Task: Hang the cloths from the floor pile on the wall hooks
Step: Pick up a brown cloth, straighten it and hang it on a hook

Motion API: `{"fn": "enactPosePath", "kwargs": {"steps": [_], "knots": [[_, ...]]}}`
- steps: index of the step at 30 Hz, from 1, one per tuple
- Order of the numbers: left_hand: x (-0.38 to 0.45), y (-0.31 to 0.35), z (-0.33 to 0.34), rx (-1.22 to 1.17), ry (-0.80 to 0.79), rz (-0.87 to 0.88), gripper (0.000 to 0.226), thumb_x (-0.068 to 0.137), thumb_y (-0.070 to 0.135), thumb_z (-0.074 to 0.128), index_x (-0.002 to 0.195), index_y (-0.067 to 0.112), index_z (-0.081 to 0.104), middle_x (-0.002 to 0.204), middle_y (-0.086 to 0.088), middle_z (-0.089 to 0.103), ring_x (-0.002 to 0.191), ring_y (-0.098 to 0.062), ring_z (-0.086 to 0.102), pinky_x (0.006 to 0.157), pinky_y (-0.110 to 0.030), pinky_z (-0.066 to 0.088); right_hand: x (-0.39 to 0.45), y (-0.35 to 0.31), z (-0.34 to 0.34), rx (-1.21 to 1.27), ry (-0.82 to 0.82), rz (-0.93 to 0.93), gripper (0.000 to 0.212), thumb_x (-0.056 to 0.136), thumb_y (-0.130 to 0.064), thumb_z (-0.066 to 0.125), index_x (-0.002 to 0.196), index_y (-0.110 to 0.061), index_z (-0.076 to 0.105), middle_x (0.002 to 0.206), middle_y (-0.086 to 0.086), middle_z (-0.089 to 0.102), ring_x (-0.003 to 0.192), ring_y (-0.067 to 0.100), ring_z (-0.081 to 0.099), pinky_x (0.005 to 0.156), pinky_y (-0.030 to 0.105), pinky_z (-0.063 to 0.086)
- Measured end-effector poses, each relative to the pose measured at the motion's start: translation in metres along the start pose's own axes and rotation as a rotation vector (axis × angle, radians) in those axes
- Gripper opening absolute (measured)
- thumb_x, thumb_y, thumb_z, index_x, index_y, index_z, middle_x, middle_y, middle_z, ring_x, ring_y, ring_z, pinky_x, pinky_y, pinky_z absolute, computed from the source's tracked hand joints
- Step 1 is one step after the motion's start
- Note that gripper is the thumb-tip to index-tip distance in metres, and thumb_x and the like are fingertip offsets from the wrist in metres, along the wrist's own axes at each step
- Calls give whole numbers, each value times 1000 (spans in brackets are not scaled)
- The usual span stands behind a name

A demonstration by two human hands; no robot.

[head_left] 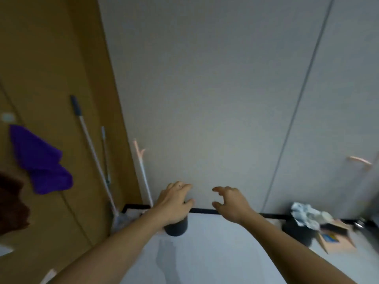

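Observation:
A purple cloth [41, 162] hangs on the brown wall at the left, below a small white hook [7, 117]. A dark brown cloth [11, 203] hangs at the far left edge, partly cut off. My left hand [174, 201] and my right hand [230, 201] reach forward side by side near the grey wall, both with loosely curled fingers and holding nothing. The floor pile is out of view.
Mop and broom handles [92, 152] lean in the corner. A dark cylindrical bin [177, 227] stands under my left hand. At the right sits a black bin [297, 230] with crumpled paper [305, 212] and cardboard [336, 236]. A pinkish hook [360, 160] juts from the grey wall.

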State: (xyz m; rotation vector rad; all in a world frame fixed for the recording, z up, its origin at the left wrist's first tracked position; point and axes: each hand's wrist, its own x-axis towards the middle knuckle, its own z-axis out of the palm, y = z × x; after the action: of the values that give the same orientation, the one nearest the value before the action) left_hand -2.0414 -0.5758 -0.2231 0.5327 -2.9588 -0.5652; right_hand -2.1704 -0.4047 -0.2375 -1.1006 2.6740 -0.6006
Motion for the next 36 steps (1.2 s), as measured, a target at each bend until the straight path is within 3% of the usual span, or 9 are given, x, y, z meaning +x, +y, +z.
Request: {"fn": "enactPosePath", "kwargs": {"steps": [6, 13, 24, 36], "knots": [[42, 168, 109, 35, -238, 268, 57, 101, 50, 43, 152, 25, 34, 152, 0, 37, 140, -22, 32, 115, -37, 30, -112, 183, -45, 13, 90, 295, 52, 91, -40, 64, 139, -25, 53, 131, 3, 61, 120, 23, 55, 99, 35, 48], [54, 366, 213, 79, -413, 561, 57, 100, 50, 45, 152, 28, 35, 157, -1, 34, 143, -24, 30, 116, -41, 31, -250, 335, -86, 65, 171, 686, 53, 93, -40, 64, 142, -27, 49, 131, 3, 59, 117, 20, 54, 95, 32, 47], [56, 598, 352, 154, -714, 985, 55, 101, 49, 45, 151, 28, 36, 155, -1, 34, 142, -24, 31, 114, -40, 32, -414, 481, -99, 272, 316, 1214, 52, 93, -39, 62, 142, -24, 50, 131, 3, 58, 118, 21, 54, 97, 33, 47], [115, 853, 453, 103, -806, 1277, 56, 100, 50, 46, 151, 27, 38, 156, -4, 35, 142, -25, 32, 115, -42, 33, -484, 650, -203, 294, 470, 1548, 47, 95, -38, 61, 139, -23, 54, 132, 2, 58, 116, 19, 57, 97, 31, 48]]}}
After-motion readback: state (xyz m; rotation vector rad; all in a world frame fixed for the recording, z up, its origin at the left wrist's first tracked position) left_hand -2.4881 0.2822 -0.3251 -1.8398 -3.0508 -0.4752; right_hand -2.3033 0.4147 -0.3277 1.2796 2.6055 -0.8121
